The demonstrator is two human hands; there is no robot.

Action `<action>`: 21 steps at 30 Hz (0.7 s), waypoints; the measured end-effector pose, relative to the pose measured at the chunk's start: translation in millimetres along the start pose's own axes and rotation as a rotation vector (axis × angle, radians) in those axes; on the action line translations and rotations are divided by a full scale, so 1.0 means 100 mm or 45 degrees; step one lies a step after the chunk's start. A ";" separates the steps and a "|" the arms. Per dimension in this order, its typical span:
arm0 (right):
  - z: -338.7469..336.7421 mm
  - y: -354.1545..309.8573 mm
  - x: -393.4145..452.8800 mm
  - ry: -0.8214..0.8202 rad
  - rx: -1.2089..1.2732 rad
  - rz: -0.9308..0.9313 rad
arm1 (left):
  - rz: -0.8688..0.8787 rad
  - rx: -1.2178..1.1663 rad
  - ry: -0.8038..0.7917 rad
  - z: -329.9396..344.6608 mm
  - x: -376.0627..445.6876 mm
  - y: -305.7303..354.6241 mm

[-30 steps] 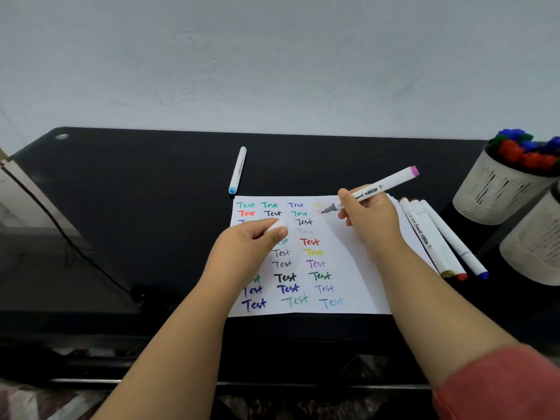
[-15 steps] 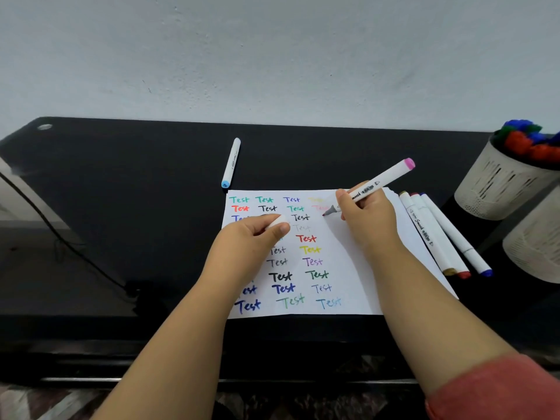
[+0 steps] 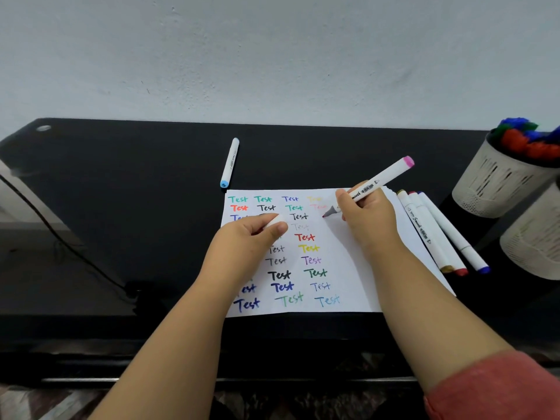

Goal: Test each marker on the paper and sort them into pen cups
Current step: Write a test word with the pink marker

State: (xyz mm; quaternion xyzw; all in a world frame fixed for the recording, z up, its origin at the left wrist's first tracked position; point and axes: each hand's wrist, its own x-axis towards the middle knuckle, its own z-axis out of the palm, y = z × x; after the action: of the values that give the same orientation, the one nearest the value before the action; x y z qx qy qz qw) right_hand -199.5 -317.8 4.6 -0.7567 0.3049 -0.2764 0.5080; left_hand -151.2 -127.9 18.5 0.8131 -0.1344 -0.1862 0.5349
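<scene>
Head view: two pen cups (image 3: 497,189), three markers (image 3: 430,231) beside the paper (image 3: 348,268); right hand (image 3: 368,216) fingers clamp one pink marker (image 3: 381,180), left hand (image 3: 251,237) fingers pinch its cap (image 3: 274,221); bare bench (image 3: 121,192) lies left.

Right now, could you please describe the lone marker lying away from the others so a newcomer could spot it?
Start at the white paper on the black desk. Just beyond its far left corner lies the blue-capped marker, alone on bare desk, unlike the three markers clustered along the paper's right edge.

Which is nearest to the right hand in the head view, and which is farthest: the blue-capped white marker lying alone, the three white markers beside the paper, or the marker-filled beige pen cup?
1. Three white markers, just right of the right hand.
2. Blue-capped white marker, up-left, beyond the paper.
3. Marker-filled beige pen cup, far right edge.
</scene>
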 end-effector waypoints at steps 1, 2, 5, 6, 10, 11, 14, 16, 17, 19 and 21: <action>0.00 0.00 0.00 -0.001 -0.011 -0.003 | 0.003 0.004 -0.003 0.00 -0.01 0.00; 0.01 0.00 0.00 0.004 -0.019 -0.005 | 0.005 0.009 -0.007 0.00 -0.01 0.00; 0.01 -0.01 -0.01 0.028 -0.022 -0.004 | 0.012 0.015 -0.009 0.00 -0.01 0.01; 0.01 -0.01 -0.02 0.032 -0.018 -0.004 | 0.009 0.016 -0.008 0.00 0.00 0.01; 0.00 -0.01 -0.01 0.025 -0.041 -0.003 | 0.011 0.014 -0.014 -0.01 -0.02 0.01; 0.00 -0.01 -0.01 0.029 -0.042 -0.005 | 0.015 0.016 -0.016 -0.01 -0.02 0.01; 0.00 0.00 -0.01 0.074 -0.015 0.001 | 0.019 0.032 -0.014 -0.01 -0.01 0.01; 0.00 0.00 -0.01 0.077 -0.025 0.007 | 0.016 0.029 -0.013 -0.01 -0.01 0.01; 0.00 0.00 -0.01 0.072 -0.032 0.007 | 0.015 0.028 -0.014 -0.01 -0.02 0.01; 0.00 -0.01 -0.02 0.077 -0.032 0.006 | 0.014 0.031 -0.020 0.00 -0.02 0.01; -0.01 -0.02 -0.03 0.095 -0.023 0.009 | 0.012 0.031 -0.019 0.00 -0.01 0.00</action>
State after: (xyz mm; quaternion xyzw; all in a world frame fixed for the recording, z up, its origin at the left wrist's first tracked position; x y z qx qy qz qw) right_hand -201.8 -316.1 6.2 -0.7492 0.3289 -0.3000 0.4905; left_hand -152.0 -127.8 19.1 0.8176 -0.1443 -0.1880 0.5248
